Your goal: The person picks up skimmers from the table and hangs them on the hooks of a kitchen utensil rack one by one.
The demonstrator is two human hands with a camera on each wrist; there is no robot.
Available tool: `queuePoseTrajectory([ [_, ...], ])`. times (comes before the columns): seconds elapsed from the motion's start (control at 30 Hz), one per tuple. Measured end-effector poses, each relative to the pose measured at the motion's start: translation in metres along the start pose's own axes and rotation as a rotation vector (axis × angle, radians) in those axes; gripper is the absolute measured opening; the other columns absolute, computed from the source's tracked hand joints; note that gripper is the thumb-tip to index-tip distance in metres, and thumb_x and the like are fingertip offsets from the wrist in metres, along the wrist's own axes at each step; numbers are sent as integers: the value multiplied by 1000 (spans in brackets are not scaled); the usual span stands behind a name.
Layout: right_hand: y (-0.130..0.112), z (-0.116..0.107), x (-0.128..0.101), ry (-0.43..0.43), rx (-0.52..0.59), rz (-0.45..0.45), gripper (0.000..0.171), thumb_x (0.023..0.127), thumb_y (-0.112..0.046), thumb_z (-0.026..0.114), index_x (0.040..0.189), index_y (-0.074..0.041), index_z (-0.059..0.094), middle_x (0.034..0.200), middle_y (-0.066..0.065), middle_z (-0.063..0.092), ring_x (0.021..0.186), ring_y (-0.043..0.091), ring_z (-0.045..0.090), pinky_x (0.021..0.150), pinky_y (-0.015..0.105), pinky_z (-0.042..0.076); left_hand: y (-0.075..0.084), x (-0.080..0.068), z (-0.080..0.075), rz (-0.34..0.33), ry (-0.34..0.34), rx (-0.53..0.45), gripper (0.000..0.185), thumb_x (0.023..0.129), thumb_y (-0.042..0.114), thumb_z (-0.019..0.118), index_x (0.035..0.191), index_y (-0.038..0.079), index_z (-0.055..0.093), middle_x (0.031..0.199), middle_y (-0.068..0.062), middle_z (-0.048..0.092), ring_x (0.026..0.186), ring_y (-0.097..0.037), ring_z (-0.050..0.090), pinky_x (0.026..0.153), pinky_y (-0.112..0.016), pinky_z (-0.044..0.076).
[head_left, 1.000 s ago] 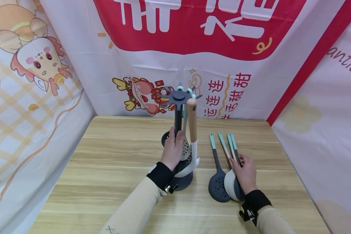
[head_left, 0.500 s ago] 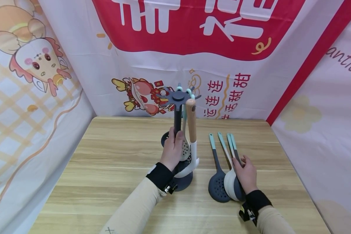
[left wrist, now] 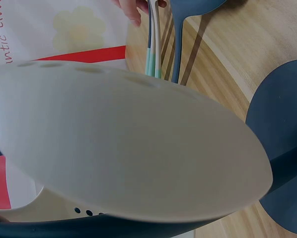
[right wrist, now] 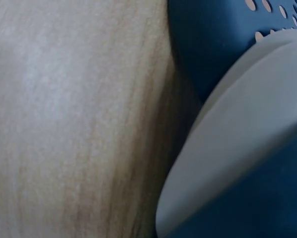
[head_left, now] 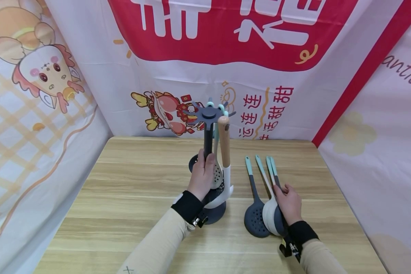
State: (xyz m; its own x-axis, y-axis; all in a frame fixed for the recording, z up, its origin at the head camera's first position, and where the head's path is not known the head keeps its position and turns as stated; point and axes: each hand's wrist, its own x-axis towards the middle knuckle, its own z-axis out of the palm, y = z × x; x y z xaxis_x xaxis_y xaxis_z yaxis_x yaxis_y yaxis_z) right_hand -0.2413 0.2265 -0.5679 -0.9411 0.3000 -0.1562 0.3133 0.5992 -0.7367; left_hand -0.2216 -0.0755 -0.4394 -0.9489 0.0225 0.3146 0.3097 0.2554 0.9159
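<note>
My left hand [head_left: 202, 175] grips the black post of a utensil stand [head_left: 209, 137] with a star-shaped hook top and a round dark base [head_left: 215, 214]. From it hang a white utensil with a wooden handle [head_left: 224, 144], a pale slotted spoon [head_left: 217, 176] and dark perforated pieces. A pale rounded utensil head [left wrist: 128, 148] fills much of the left wrist view. My right hand [head_left: 289, 203] holds the handle of a dark blue round-headed utensil [right wrist: 258, 198] on the table. Beside it lie a white round-headed utensil [head_left: 269, 216] and a dark slotted turner [head_left: 255, 219].
The utensils lie in a row on a wood-grain table [head_left: 130, 198], their turquoise handle ends pointing to the back edge. A printed cloth [head_left: 185, 72] hangs behind the table, with more cloth at both sides.
The right hand shifts very slightly at the handles. The left hand, the stand and the lying utensils stay practically where they were.
</note>
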Motion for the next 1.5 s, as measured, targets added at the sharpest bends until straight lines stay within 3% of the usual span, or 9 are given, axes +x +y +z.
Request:
queuePoseTrajectory([
  [0.53, 4, -1, 4, 16, -73, -46, 68, 102, -43, 45, 136, 16, 46, 124, 35, 60, 113, 49, 58, 97, 55, 47, 0, 0, 0, -9, -1, 6, 75, 90, 74, 20, 113, 6, 40, 74, -1, 40, 58, -16, 37, 55, -23, 28],
  [1.07, 1, 2, -1, 110, -55, -83, 59, 100, -35, 53, 130, 15, 52, 115, 32, 65, 108, 48, 60, 95, 55, 47, -2, 1, 0, 1, -7, 3, 75, 89, 74, 19, 113, 6, 40, 73, -1, 40, 55, -14, 37, 52, -22, 28],
  [1.37, -1, 2, 0, 134, -51, -117, 52, 99, -28, 57, 128, 15, 54, 106, 32, 65, 97, 46, 62, 87, 54, 48, 0, 2, -1, 23, -11, 12, 77, 88, 74, 15, 110, 5, 40, 73, -1, 40, 58, -16, 38, 54, -23, 28],
  [1.5, -1, 3, -1, 157, -58, -137, 47, 98, -24, 59, 125, 14, 58, 101, 32, 66, 91, 45, 63, 82, 52, 48, -1, 2, -3, 42, -44, 0, 78, 89, 73, 15, 113, 3, 40, 75, -2, 40, 60, -15, 37, 56, -23, 29],
])
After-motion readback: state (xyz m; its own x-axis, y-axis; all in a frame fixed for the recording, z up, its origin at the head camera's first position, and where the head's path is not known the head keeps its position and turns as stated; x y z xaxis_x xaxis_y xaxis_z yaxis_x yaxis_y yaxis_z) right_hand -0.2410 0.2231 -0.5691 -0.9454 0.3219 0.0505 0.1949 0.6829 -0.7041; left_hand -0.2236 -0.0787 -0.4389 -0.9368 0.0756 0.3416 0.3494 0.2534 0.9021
